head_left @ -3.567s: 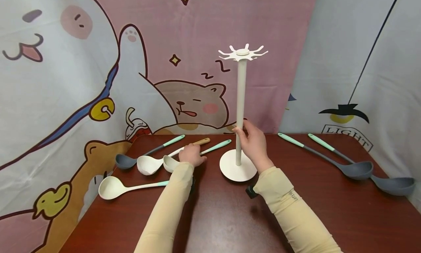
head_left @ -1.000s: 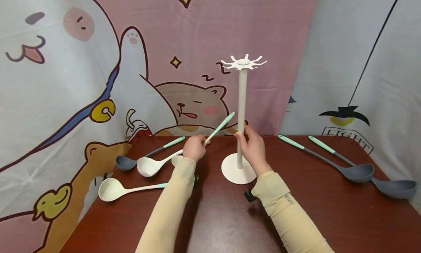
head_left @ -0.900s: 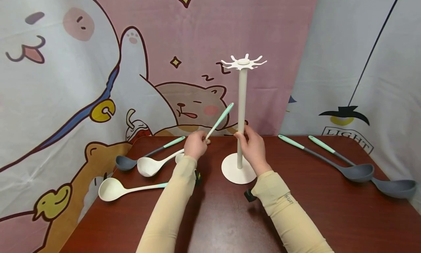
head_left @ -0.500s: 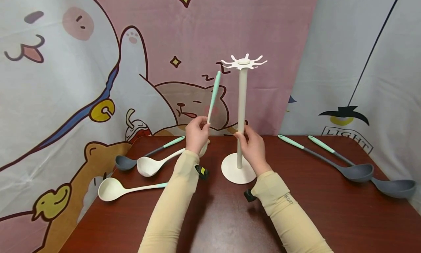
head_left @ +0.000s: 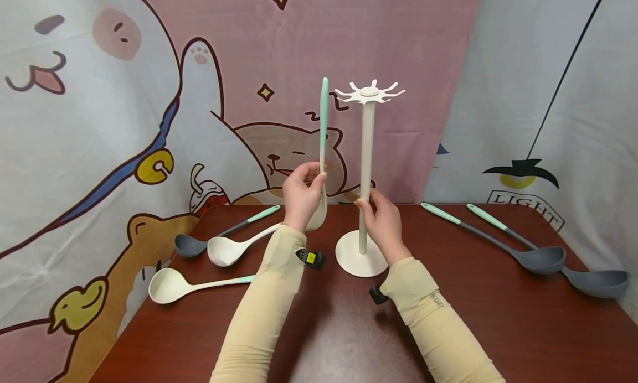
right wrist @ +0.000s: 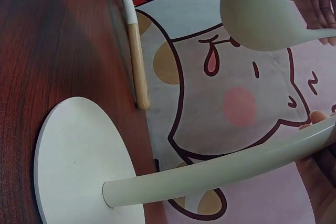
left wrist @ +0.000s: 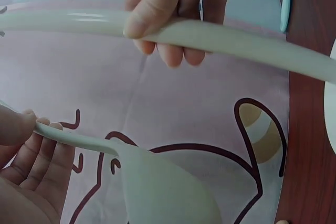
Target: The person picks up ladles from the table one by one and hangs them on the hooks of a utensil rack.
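Upright in my left hand (head_left: pixel 301 197) is a cream ladle with a mint-green handle (head_left: pixel 324 114), pinched by its neck between thumb and fingers. Its bowl (right wrist: pixel 257 14) hangs below that hand, clear of the table in the right wrist view. My right hand (head_left: pixel 382 222) grips the post of a white utensil stand (head_left: pixel 366 150) low down. The stand has a round base (right wrist: pixel 79 161) on the table and a ring of hooks (head_left: pixel 369 92) on top, all bare. The ladle's handle tip is level with the hooks, just to their left.
On the table's left lie a grey ladle (head_left: pixel 189 246), a white ladle with a wooden handle (head_left: pixel 226 252) and a cream ladle (head_left: pixel 169 286). Two grey ladles (head_left: pixel 540 259) with mint handles lie on the right, one overlapping the other. A cartoon-print cloth (head_left: pixel 408 51) hangs behind.
My left hand has picked up the cream ladle from the table, raised it and turned it from slanted to upright beside the stand. My right hand stays on the post.
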Action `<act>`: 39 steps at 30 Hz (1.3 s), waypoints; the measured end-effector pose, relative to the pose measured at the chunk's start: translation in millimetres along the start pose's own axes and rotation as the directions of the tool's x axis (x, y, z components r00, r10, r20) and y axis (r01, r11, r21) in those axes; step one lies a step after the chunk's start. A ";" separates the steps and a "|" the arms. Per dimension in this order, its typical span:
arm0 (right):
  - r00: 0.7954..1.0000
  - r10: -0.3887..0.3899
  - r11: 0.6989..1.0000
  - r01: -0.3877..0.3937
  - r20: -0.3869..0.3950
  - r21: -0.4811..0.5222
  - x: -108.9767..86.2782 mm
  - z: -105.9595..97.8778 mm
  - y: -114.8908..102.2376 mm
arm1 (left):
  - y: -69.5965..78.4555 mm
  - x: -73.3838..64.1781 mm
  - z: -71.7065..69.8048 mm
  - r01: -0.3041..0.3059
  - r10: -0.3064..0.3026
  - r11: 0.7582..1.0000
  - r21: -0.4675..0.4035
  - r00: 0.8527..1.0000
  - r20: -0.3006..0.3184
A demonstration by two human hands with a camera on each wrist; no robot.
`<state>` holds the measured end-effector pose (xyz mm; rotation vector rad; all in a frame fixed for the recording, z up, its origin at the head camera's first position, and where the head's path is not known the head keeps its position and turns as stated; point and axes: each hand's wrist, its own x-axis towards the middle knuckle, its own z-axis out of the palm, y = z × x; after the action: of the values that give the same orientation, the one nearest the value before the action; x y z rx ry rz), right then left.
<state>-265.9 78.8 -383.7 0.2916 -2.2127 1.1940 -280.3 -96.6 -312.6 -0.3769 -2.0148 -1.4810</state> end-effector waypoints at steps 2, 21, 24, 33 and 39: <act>1.000 0.003 1.000 -0.003 0.002 -0.001 0.3 -0.1 0.2 | 1.1 -0.6 1.4 -0.006 0.006 1.000 -0.009 1.000 0.004; 1.000 -0.005 1.000 0.005 -0.010 0.014 1.1 1.7 3.0 | 5.5 -7.0 11.4 -0.001 0.002 0.999 -0.046 1.000 0.022; 1.000 -0.007 1.000 0.007 -0.012 0.008 1.2 2.2 3.3 | 4.7 -8.3 13.7 0.001 0.001 0.999 -0.053 1.000 0.029; 1.000 -0.005 1.000 0.005 0.004 0.009 1.1 0.8 2.0 | 1.8 -11.7 18.6 -0.002 0.004 0.999 -0.050 0.999 0.034; 1.000 -0.004 1.000 0.004 0.009 0.011 0.7 0.0 1.3 | 2.7 -12.5 20.9 0.011 -0.009 0.998 -0.059 0.999 0.038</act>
<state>-267.0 79.6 -384.3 0.3068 -2.2124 1.2054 -275.3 -74.7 -322.3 -0.4228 -2.0083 -1.5534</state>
